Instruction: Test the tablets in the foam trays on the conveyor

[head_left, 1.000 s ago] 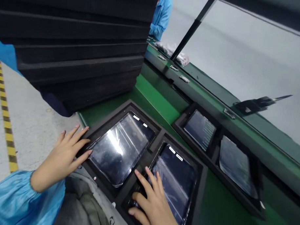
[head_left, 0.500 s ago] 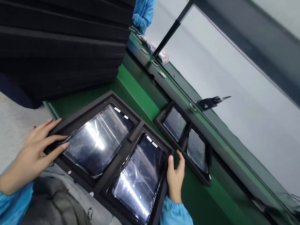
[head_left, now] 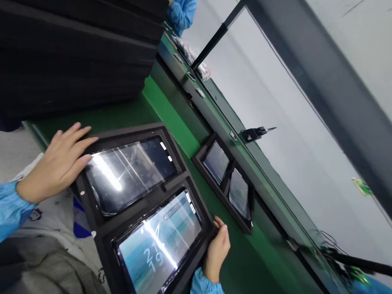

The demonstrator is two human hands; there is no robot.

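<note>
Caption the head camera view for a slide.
Left hand and right hand at opposite sides of a black tray holding a dark tablet and a lit tablet.

The tray (head_left: 143, 206) is black, a flat rectangle set askew, with two compartments split by a divider. In the tray's upper compartment lies the dark tablet (head_left: 132, 175), face up, its screen black and streaked with bright reflections. In the tray's lower compartment lies the lit tablet (head_left: 162, 247), also face up, showing a blue-green picture and large white digits, "19" readable beneath a row partly lost in glare. Each bears two white labels (head_left: 188, 198) at its right end, near the tray's right rim.
</note>
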